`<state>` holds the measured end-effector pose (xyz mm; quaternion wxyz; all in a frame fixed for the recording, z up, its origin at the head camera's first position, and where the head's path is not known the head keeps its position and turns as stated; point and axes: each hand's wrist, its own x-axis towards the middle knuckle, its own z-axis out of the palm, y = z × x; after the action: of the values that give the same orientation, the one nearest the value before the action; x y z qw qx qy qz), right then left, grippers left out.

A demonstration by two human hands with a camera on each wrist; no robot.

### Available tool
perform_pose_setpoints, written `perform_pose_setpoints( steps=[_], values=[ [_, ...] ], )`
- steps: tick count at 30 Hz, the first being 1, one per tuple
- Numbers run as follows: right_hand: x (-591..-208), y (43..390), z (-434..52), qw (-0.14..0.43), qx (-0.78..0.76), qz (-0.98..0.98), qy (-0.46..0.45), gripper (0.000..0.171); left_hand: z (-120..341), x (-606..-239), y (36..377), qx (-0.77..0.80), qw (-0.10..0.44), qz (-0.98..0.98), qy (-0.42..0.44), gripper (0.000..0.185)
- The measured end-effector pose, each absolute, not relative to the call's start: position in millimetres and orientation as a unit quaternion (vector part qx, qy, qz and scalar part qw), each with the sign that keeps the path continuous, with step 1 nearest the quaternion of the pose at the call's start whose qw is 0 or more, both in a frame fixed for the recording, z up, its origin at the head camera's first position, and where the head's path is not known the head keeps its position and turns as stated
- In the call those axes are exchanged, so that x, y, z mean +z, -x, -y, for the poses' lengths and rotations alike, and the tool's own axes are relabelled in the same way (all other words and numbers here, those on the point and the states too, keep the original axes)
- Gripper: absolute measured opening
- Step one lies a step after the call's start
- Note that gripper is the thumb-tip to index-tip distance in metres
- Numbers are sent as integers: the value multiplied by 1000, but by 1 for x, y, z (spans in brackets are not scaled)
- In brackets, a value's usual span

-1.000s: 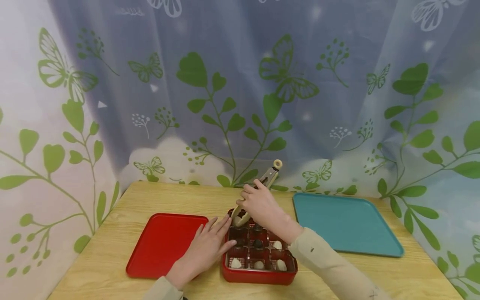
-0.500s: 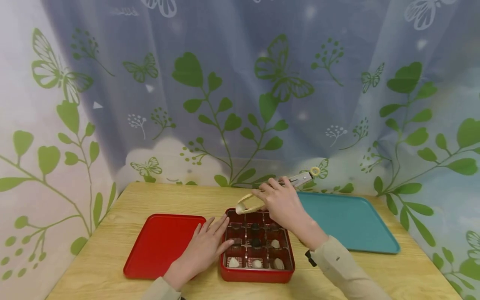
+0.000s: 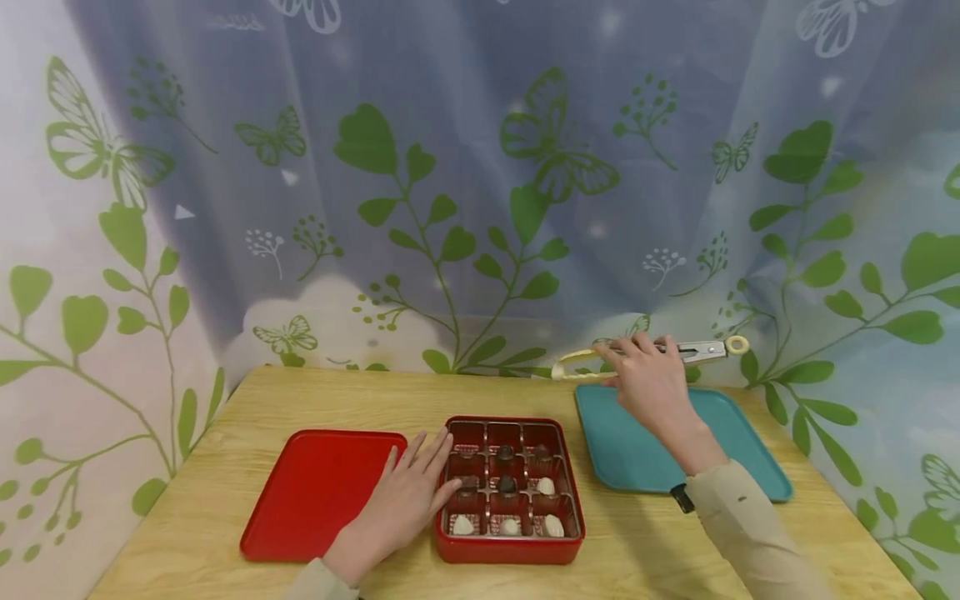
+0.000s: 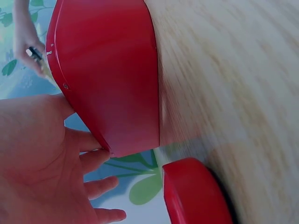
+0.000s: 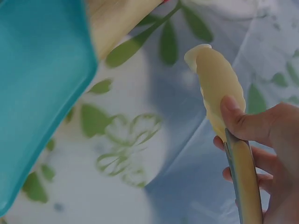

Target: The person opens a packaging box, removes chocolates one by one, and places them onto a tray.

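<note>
My right hand [image 3: 647, 373] grips cream-tipped metal tongs [image 3: 645, 357] and holds them level above the far edge of the teal tray [image 3: 720, 454]. The tong tips [image 5: 212, 77] are pressed together; whether a piece sits between them I cannot tell. My left hand [image 3: 407, 498] lies flat with straight fingers against the left wall of the red compartment box [image 3: 510, 552], over the red tray [image 3: 315, 492]. The box holds several white pieces [image 3: 510, 527] and dark pieces [image 3: 507, 484]. In the left wrist view the box wall [image 4: 107, 70] fills the frame beside my palm [image 4: 42, 163].
Everything rests on a wooden table [image 3: 337, 400]. A curtain printed with green leaves and butterflies [image 3: 480, 208] hangs close behind the table's far edge and wraps both sides. The teal tray [image 5: 37, 84] shows a bare surface.
My right hand lifted the tongs out of the box's far left compartment and swung them right, to above the teal tray's far edge. The left hand stayed against the box.
</note>
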<state>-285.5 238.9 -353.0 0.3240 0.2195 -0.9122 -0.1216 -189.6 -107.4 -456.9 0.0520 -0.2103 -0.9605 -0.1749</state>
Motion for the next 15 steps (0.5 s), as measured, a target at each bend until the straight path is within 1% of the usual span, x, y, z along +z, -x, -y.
perform_pose_setpoints(
  steps=[7, 15],
  values=[
    [-361, 303, -272, 258, -113, 946, -161, 52, 108, -457, 189, -176, 59, 960, 210, 63],
    [-379, 314, -284, 193, -107, 969, -113, 50, 107, -459, 190, -173, 64, 960, 212, 64]
  ],
)
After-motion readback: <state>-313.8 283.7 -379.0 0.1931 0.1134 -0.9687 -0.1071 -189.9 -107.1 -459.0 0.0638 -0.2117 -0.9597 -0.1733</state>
